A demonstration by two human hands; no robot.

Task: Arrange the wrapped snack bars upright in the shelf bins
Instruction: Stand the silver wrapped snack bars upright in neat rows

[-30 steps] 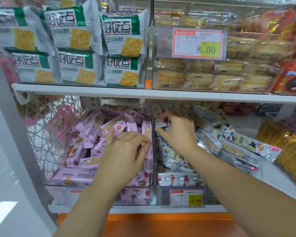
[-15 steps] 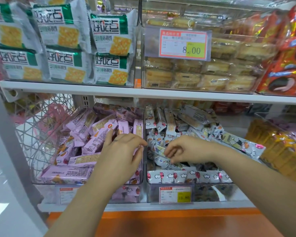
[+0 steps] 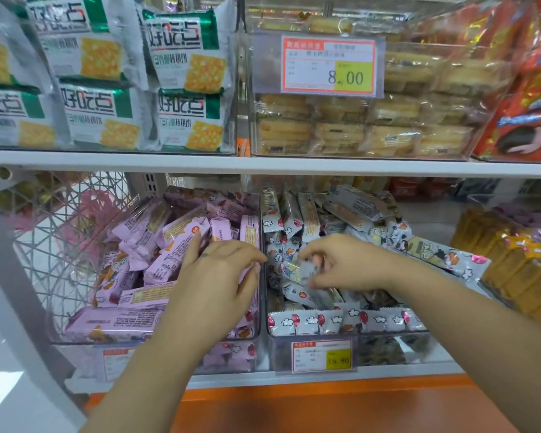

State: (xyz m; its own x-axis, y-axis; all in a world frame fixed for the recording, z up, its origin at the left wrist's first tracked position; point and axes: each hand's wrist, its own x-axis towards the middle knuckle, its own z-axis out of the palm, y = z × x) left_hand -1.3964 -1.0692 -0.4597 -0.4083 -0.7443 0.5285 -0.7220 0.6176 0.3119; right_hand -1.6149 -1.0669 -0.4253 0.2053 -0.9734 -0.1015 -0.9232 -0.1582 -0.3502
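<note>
**Two hands at the snack bar bins**

Pinched in the right hand (image 3: 347,264), thumb against curled fingertips: one white-wrapped snack bar (image 3: 308,271), motion-blurred, print unreadable, over the heap in the right bin (image 3: 388,354). Toward 12 o'clock from there, upright white bars (image 3: 289,214) in a row at the back. At 9 o'clock, bent over the pink bars (image 3: 144,242) by the inner wall of the left bin (image 3: 82,357): the left hand (image 3: 219,276), grip hidden under the palm, impossible to tell. Left bin's label washed out, unreadable.

left bin (image 3: 85,345) beside right bin (image 3: 388,334), perhaps touching | 2 on shelf (image 3: 294,375) | bars (image 3: 341,321) inside
</note>
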